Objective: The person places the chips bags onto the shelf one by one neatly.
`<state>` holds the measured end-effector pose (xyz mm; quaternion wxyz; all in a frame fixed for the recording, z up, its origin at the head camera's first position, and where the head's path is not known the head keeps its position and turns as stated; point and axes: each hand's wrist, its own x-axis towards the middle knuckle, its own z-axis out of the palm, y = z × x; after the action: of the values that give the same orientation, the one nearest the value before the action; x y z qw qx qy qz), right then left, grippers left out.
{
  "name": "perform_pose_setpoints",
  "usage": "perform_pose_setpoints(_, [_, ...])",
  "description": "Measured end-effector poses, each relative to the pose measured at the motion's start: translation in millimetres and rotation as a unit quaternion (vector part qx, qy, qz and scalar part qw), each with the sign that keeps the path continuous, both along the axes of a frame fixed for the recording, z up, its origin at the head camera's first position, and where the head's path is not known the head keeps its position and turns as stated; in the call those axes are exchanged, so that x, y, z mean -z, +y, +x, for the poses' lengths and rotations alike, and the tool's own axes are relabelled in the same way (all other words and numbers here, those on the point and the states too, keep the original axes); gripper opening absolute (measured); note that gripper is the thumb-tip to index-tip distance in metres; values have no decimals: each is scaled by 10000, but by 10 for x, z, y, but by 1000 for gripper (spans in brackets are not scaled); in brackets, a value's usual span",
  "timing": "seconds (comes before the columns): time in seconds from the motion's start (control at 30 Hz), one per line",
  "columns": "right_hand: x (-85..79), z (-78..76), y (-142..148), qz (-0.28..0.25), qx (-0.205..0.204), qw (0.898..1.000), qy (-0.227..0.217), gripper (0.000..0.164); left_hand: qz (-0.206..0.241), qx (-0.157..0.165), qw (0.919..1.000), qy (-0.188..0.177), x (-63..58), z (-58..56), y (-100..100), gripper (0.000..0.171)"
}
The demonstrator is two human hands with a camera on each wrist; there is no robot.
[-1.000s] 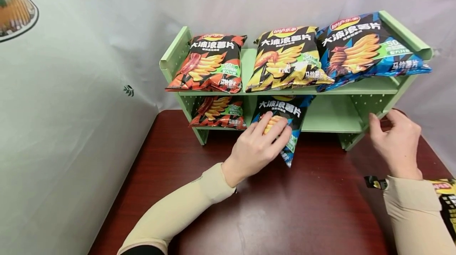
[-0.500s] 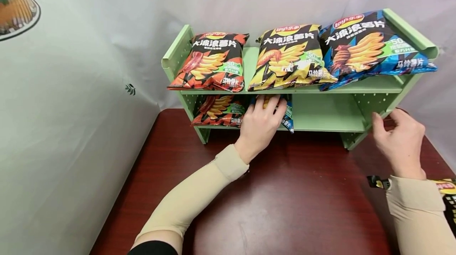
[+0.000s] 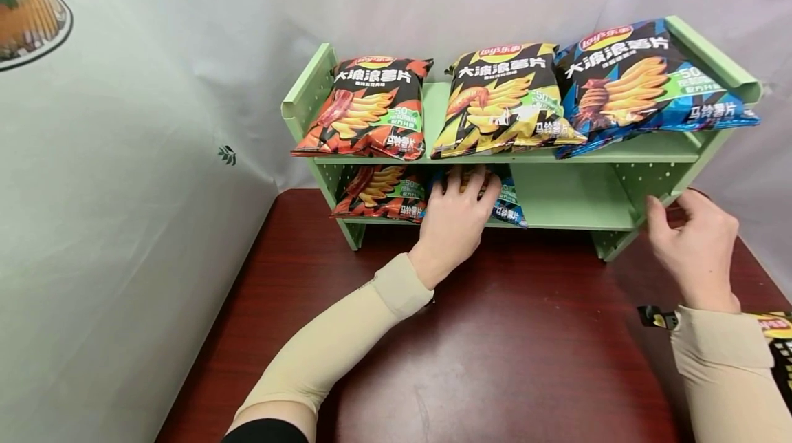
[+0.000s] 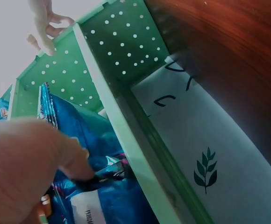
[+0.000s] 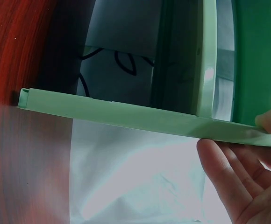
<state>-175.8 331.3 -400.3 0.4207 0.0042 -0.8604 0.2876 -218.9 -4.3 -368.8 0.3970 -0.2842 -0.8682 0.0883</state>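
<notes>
A light green two-tier shelf stands on the table. My left hand reaches into its lower tier and holds a blue bag of potato chips there. In the left wrist view the thumb lies against the back of this blue bag, whose front is partly covered by the fingers. Left of it on the same tier lies a red bag of chips. My right hand grips the shelf's right side panel; the right wrist view has its thumb and fingers on opposite faces of the panel edge.
On the upper tier sit a red chip bag, a yellow one and a blue one, which overhangs the front. A yellow-and-black package lies by the right forearm. Pale curtains surround the dark red table.
The left hand moved back into the lower tier, taking the blue bag from hanging over the front edge to lying inside. Over the last half second, the bag shifted slightly right. The right hand kept its grip.
</notes>
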Motion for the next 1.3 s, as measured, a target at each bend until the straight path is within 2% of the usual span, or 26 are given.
perform_pose_setpoints(0.1, [-1,3,-2,-10,-2,10000,2,28,-122,-9,9995,-278,8,22,-3,48])
perform_pose_setpoints(0.33, [-4,2,7,36,23,10000,9,28,-549,-284,9949,-795,7,44,-11,74])
perform_pose_setpoints(0.6, [-16,-1,23,128,36,9999,71,27,-501,-185,9962,-687,9,41,-16,67])
perform_pose_setpoints(0.9, [4,5,11,132,-2,9999,72,27,-387,-129,9968,-691,42,80,-67,71])
perform_pose_setpoints(1.0, [13,6,9,100,-7,9999,80,27,-253,105,9981,-553,47,109,-107,68])
perform_pose_setpoints(1.13, [15,8,11,65,-7,9999,80,28,18,691,9971,-323,34,181,-187,55])
perform_pose_setpoints(1.2, [12,7,12,50,3,10000,69,28,278,1051,9937,-289,23,228,-249,49])
perform_pose_setpoints(1.3, [8,4,12,34,8,10000,45,29,927,1561,9825,-413,12,304,-375,44])
